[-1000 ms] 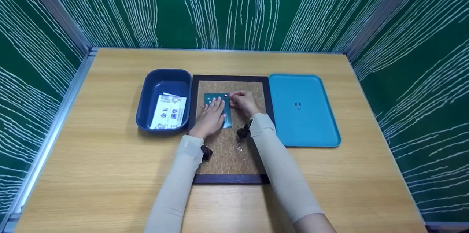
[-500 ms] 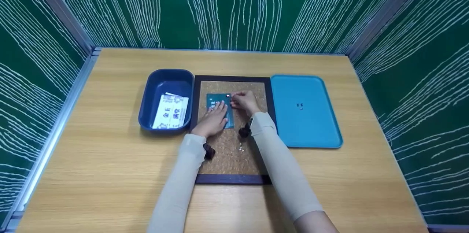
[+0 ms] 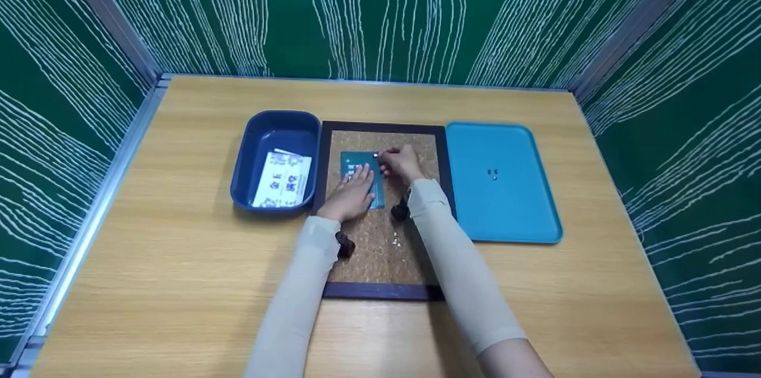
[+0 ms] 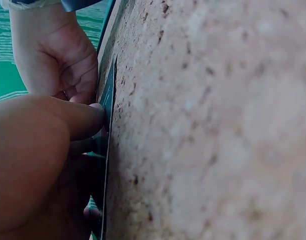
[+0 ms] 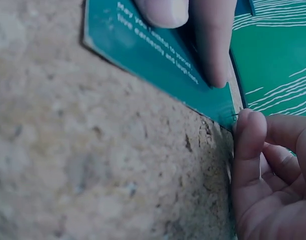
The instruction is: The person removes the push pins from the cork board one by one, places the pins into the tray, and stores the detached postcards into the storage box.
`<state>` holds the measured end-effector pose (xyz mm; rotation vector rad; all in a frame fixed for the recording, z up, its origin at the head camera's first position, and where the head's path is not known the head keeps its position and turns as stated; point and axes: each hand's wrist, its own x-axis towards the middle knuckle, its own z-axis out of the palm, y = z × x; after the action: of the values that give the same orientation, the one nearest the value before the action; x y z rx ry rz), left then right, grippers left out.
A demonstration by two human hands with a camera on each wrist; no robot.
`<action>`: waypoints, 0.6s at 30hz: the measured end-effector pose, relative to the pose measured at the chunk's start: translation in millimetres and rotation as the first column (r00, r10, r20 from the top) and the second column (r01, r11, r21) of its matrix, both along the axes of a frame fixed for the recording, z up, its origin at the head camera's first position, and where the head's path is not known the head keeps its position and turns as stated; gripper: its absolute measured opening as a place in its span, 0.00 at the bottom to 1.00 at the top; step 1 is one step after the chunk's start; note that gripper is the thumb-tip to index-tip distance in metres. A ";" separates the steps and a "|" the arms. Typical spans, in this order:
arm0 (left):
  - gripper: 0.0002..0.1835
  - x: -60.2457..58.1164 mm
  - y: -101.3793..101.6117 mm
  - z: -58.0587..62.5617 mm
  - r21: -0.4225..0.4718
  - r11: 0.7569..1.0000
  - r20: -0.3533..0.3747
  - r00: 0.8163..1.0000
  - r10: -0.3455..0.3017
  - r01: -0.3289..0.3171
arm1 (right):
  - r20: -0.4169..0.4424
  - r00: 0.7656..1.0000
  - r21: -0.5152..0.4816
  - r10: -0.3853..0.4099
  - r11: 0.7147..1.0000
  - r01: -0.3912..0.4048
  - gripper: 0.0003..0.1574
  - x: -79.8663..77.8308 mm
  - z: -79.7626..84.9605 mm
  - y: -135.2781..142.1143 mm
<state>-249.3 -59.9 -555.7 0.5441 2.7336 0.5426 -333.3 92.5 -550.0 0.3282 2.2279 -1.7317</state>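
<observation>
On the brown-framed corkboard (image 3: 386,265) lies a teal card (image 3: 377,197) with white lettering. My left hand (image 3: 352,195) rests on it with extended fingers, covering much of its middle. At the card's far right corner, my right hand (image 3: 401,163) pinches a pushpin (image 5: 236,114) between thumb and fingers. Its thin needle shows beside the thumb tip in the right wrist view, close to the card's corner; whether it has entered the cork I cannot tell. The left wrist view shows the left thumb (image 4: 88,119) on the card's edge, with the right hand beyond.
A dark blue bin (image 3: 238,191) holding white printed cards (image 3: 282,180) stands left of the board. To the right, a light blue tray (image 3: 511,211) holds small metallic pieces (image 3: 493,175). Small shiny clear pieces (image 3: 396,239) lie on the cork near the right wrist.
My left hand has drawn slightly back toward me, uncovering more of the card's lettering. The right hand stays at the card's corner. The whole head view has shifted slightly.
</observation>
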 end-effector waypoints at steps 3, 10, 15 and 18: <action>0.32 -0.5 0.1 -0.2 0.002 1.000 -0.001 1.000 0.004 -0.004 | -0.039 0.999 0.039 0.019 0.999 -0.018 0.12 -0.8 -1.6 0.1; 0.32 -1.7 0.4 -1.7 0.005 1.000 0.010 1.000 0.009 -0.009 | -0.120 0.990 0.150 0.077 0.987 -0.059 0.12 -4.9 -5.7 0.8; 0.32 -1.3 0.3 -1.4 0.010 1.000 0.021 1.000 0.014 -0.014 | -0.099 0.992 0.211 0.079 0.976 -0.057 0.14 -5.5 -6.2 -1.6; 0.32 -1.2 -0.3 -1.3 0.014 1.000 0.020 1.000 0.018 -0.018 | -0.098 0.992 0.231 0.077 0.972 -0.053 0.15 -5.8 -7.0 -5.0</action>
<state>-250.5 -60.2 -557.0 0.5158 2.7207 0.5691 -339.1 87.5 -557.0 0.2140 2.4911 -1.4949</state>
